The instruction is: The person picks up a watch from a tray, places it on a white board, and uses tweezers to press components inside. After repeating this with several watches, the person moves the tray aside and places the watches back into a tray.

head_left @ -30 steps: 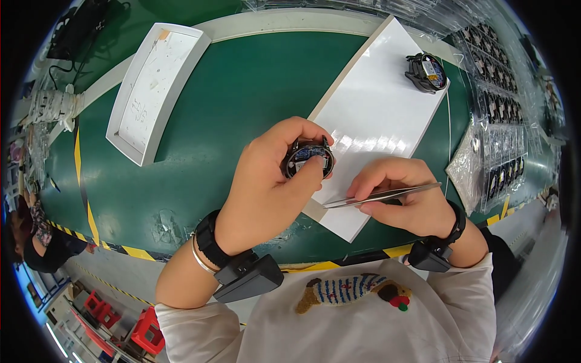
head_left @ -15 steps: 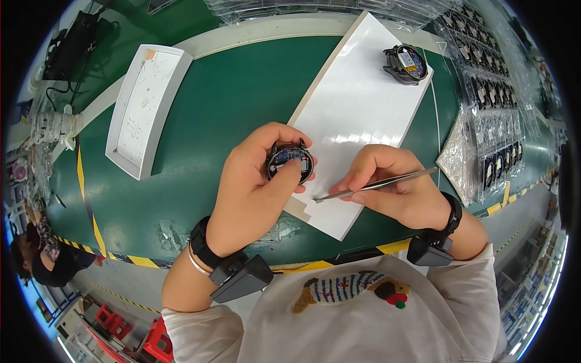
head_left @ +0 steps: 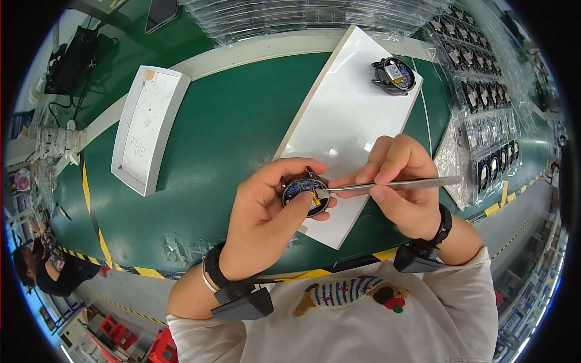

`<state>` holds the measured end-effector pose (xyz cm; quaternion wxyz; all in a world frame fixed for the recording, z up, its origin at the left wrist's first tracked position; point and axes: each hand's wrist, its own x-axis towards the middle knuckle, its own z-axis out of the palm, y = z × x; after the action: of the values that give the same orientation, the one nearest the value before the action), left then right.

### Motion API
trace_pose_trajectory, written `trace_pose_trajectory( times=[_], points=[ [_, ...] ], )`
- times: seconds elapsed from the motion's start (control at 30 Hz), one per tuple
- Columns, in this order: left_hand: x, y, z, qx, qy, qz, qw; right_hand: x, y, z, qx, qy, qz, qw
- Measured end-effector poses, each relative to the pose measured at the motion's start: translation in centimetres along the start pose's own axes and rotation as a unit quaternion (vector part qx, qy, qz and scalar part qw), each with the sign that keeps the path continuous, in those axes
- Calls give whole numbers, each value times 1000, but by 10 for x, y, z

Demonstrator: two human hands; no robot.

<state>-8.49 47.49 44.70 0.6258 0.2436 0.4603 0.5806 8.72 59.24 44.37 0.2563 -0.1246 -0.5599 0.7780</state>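
Green all across your table (head_left: pixel 224 127), yellow-and-black stripes on the tape (head_left: pixel 308 274), white on your board (head_left: pixel 348 118) and box (head_left: pixel 164 136)! Your watch case (head_left: pixel 318 209) shows black, its circuits (head_left: pixel 298 186) blue, a strip (head_left: pixel 315 198) yellow; silver tweezers (head_left: pixel 417 183), white shirt (head_left: pixel 363 339), your dog patch (head_left: pixel 348 291) brown with blue-and-white stripes.

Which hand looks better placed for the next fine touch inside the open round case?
Probably the right hand: it holds the tweezers, their tip at the right rim of the open round case. The left hand is busy gripping that case, its thumb partly over the opening.
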Motion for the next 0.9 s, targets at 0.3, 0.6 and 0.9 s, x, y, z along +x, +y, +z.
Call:
trace_pose_trajectory(
  times=[0.3, 0.6, 0.9],
  points=[
    [-2, 1, 2, 7, 6, 12, 1000, -3, 1, 4, -98, -20, -73, 992],
    [-3, -1, 3, -40, 18, -7, 999, -7, -3, 6, -168, -39, -95, 980],
    [-1, 0, 2, -37, 22, -3, 999, -7, -2, 9, -248, -52, -145, 956]
  ],
)
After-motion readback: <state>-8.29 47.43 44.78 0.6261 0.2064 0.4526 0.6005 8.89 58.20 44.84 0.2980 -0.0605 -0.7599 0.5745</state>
